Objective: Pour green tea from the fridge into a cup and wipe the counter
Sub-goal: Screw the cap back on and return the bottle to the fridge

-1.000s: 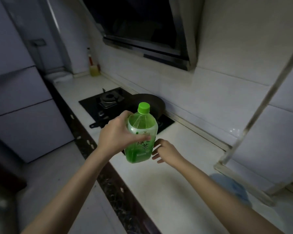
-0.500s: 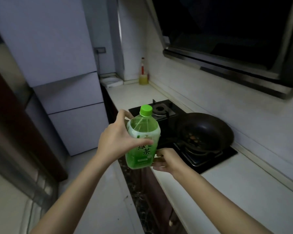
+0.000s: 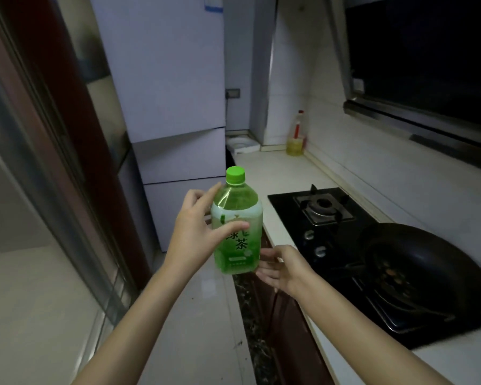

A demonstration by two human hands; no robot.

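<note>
At frame centre, upright in the air beside the counter point(image 3: 275, 168) edge: green tea bottle point(image 3: 240, 207), green cap point(image 3: 235, 175) screwed on. Gripped by left hand point(image 3: 193, 234), thumb curled across the label, fingers wrapped round the far side. Just right of its base, right hand point(image 3: 282, 269), fingers loosely bent, tips seemingly touching the plastic; cannot tell whether gripping. Behind, upper centre, closed fridge point(image 3: 175, 151). Right of centre, black hob point(image 3: 325, 209); lower right, dark pan point(image 3: 422, 270); 1 oil bottle point(image 3: 296, 134) in the far corner.
</note>
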